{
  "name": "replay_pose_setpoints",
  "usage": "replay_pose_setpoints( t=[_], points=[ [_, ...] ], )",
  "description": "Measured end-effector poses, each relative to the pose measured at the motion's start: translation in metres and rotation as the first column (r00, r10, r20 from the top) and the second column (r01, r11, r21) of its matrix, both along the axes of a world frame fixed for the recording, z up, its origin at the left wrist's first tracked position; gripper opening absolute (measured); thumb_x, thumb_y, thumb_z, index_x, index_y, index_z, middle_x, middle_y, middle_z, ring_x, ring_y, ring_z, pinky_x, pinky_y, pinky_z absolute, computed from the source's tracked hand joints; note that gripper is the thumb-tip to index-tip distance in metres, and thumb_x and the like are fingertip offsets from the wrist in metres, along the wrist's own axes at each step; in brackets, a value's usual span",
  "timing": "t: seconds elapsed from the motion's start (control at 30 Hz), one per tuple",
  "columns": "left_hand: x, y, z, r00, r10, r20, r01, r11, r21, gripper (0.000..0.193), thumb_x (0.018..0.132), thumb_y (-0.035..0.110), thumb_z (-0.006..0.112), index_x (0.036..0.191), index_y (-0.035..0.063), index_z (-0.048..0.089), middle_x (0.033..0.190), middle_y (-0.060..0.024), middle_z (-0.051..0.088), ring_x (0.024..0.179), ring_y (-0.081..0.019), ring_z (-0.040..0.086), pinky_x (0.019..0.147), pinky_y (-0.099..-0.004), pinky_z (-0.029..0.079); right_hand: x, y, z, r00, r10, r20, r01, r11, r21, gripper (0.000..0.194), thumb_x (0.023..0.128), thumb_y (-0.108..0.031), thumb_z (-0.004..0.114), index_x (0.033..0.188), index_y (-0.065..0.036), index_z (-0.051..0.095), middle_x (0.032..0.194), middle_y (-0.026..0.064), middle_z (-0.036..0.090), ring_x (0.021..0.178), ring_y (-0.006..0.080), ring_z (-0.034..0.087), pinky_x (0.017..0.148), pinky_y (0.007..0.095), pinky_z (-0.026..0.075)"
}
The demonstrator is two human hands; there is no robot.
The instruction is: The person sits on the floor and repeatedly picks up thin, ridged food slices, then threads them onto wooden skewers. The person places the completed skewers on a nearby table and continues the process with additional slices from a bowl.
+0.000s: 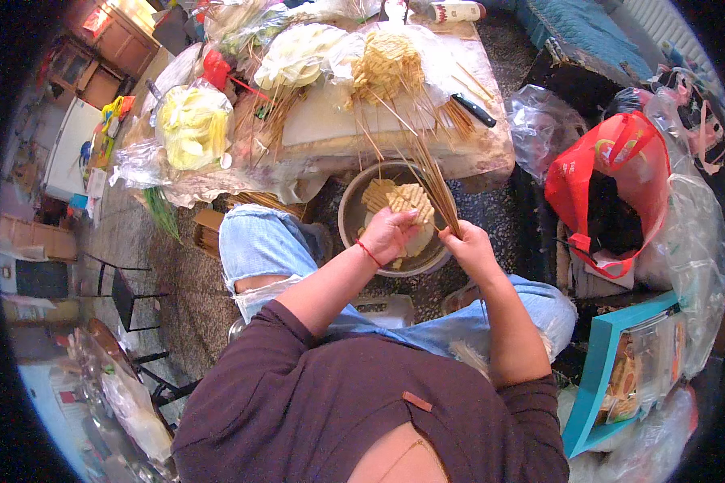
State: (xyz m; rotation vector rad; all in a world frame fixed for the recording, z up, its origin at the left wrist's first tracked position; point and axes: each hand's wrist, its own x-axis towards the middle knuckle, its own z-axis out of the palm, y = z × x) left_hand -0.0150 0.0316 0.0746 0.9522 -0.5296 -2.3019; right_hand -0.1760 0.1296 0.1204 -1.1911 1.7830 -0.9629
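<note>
My left hand [389,234] holds a pale tan, ridged slice of food [412,200] over a round metal basin [345,211] between my knees. More such slices [377,194] lie in the basin. My right hand [470,246] grips a bundle of thin wooden skewers [434,181] by their lower ends, and they fan upward toward the table. One skewer seems to run from my right fingers toward the slice; whether it pierces it, I cannot tell. A pile of ridged slices on skewers [386,63] sits on the table beyond the basin.
On the low table [483,145] are a black-handled knife [473,110], bagged yellow leaves [194,127], pale sliced food in plastic [302,55] and loose skewers [278,121]. A red bag [634,145] stands open at right, above a teal-framed box [598,356].
</note>
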Motion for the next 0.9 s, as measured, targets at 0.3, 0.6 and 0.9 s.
replay_pose_setpoints(
  t=[0.3, 0.6, 0.9],
  points=[
    [0.021, -0.029, -0.014, 0.995, 0.099, 0.034, -0.098, 0.995, -0.019, 0.024, 0.081, 0.005, 0.058, 0.104, 0.0096, 0.056, 0.098, -0.0014, 0.062, 0.09, -0.0155, 0.058, 0.075, -0.0301, 0.048, -0.075, 0.022, 0.053, 0.97, -0.221, 0.105, 0.22, 0.975, 0.019, 0.012, 0.076, -0.016, 0.064, 0.074, -0.005, 0.059, 0.061, -0.0032, 0.051, 0.055, 0.0062, 0.046, 0.05, 0.023, 0.037],
    [0.03, -0.005, -0.017, 0.994, -0.096, 0.044, 0.096, 0.995, -0.005, 0.039, 0.079, 0.002, 0.058, 0.116, 0.0091, 0.047, 0.108, -0.0027, 0.058, 0.097, -0.0158, 0.058, 0.079, -0.0315, 0.048, -0.099, -0.083, 0.009, 0.934, -0.343, 0.106, 0.353, 0.929, -0.11, 0.018, 0.079, -0.023, 0.064, 0.077, -0.007, 0.055, 0.051, -0.0055, 0.043, 0.036, 0.0047, 0.034, 0.034, 0.021, 0.023],
    [0.033, -0.005, 0.009, 0.981, -0.194, -0.028, 0.193, 0.981, -0.019, 0.047, 0.073, -0.001, 0.062, 0.116, 0.0049, 0.045, 0.108, -0.0051, 0.057, 0.096, -0.0166, 0.058, 0.08, -0.0295, 0.049, -0.117, -0.178, -0.033, 0.858, -0.454, -0.241, 0.469, 0.883, 0.006, 0.033, 0.072, -0.036, 0.067, 0.085, -0.006, 0.064, 0.075, 0.0107, 0.063, 0.072, 0.0209, 0.061, 0.066, 0.0304, 0.046]
  ],
)
